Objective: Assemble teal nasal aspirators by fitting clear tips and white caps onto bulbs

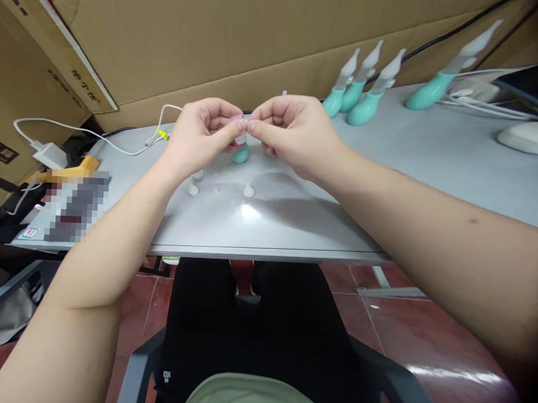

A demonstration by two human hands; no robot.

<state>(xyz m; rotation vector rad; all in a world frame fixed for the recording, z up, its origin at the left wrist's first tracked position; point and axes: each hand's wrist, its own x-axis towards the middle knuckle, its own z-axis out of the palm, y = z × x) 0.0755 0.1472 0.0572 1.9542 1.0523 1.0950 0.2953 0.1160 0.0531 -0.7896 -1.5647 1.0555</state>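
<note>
Over the table my left hand point(205, 127) is closed round a small clear plastic tube point(241, 138). My right hand point(294, 128) pinches at the tube's side, thumb and fingertips meeting those of the left; what it grips there is too small to make out. Just below the hands shows a teal rubber bulb point(240, 155), partly hidden. On the table nearer me lie two white cone-shaped tips point(248, 190), a small white ring point(216, 175) and another tiny white piece point(216, 190). A further whitish part point(198, 175) is half covered by my left wrist.
Several assembled teal bulb aspirators point(364, 109) stand at the back right. Farther right are a white mouse point(528, 138) and cables. At left lie a white charger point(50, 155) with its cord, a yellow tool point(81, 168) and a blurred-out patch. Cardboard point(191, 43) walls the table's rear.
</note>
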